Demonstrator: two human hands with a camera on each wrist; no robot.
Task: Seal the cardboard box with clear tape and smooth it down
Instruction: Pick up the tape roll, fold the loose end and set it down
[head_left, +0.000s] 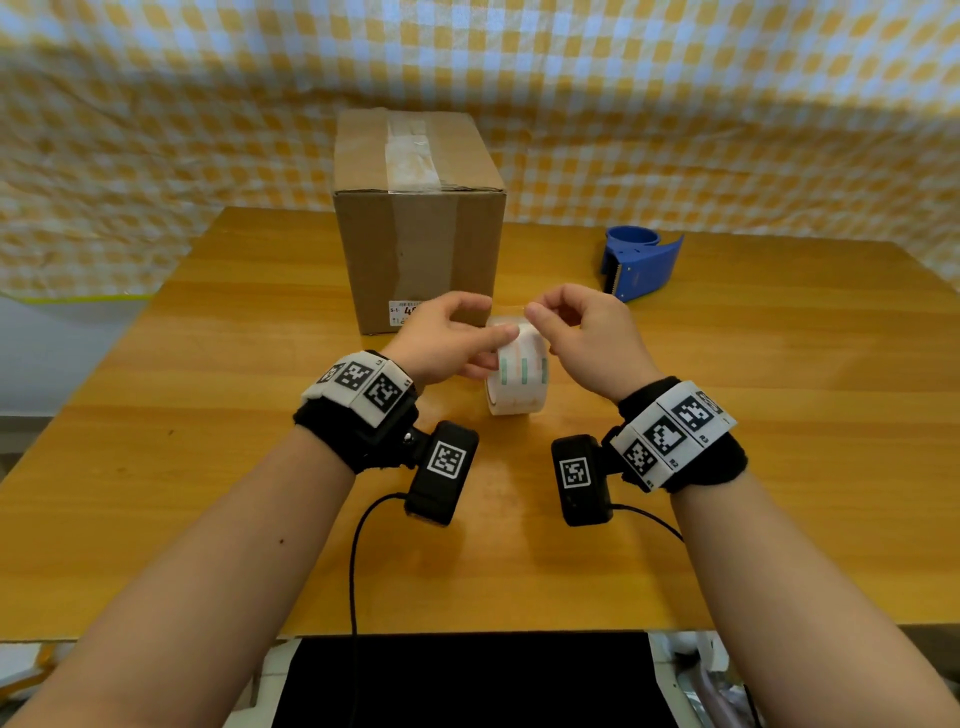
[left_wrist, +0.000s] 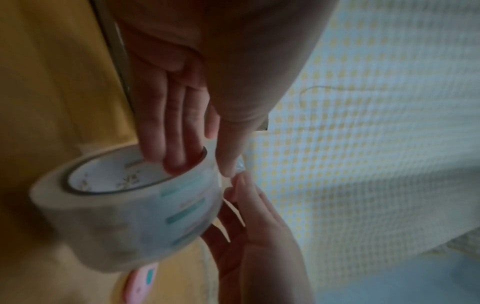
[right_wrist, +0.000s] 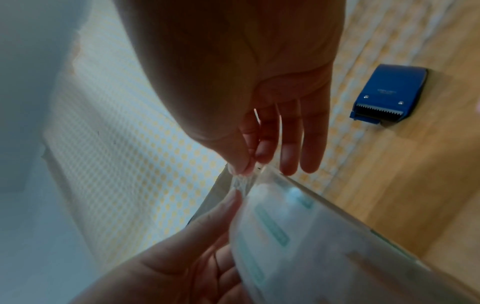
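Note:
A brown cardboard box (head_left: 418, 228) stands at the back of the wooden table (head_left: 753, 415), with a strip of clear tape along its top seam. In front of it my left hand (head_left: 491, 351) holds a roll of clear tape (head_left: 519, 379) just above the table. Its fingers (left_wrist: 176, 160) reach into the roll's (left_wrist: 124, 205) core and the thumb lies on the outside. My right hand (head_left: 535, 312) pinches the crinkled free tape end (right_wrist: 241, 181) between thumb and forefinger at the top of the roll (right_wrist: 311, 246).
A blue tape dispenser (head_left: 641, 260) lies on the table to the right of the box, also in the right wrist view (right_wrist: 387, 96). A yellow-and-white checked cloth (head_left: 675, 104) hangs behind the table. Wrist-camera cables trail near the front edge.

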